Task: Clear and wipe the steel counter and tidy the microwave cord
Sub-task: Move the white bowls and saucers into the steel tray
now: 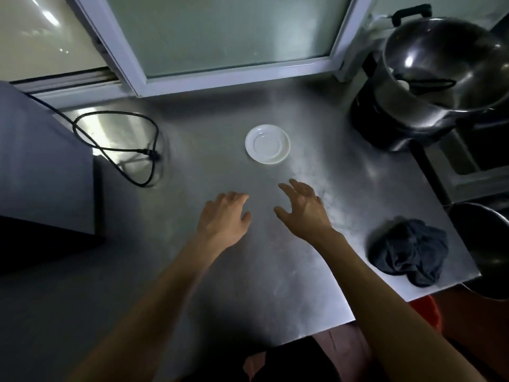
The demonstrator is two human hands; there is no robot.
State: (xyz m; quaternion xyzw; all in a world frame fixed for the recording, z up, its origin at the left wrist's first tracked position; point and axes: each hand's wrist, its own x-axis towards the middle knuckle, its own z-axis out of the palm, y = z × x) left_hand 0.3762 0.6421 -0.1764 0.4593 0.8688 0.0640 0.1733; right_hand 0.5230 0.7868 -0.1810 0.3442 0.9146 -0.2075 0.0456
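Note:
A white saucer [267,143] lies alone on the steel counter [209,166], a little beyond both hands. My left hand [224,216] hovers over the counter with its fingers loosely curled and holds nothing. My right hand [304,206] is beside it, fingers spread and pointing toward the saucer, empty too. A black microwave cord [121,146] lies in loose loops at the back left, its plug on the counter next to the microwave [41,166]. A crumpled dark cloth [410,252] sits near the counter's right edge.
A large steel pot [440,70] stands on a black burner at the back right. A dark pan [484,249] sits past the right edge. A sliding window frame [234,78] runs along the back. The counter's front edge is below my forearms.

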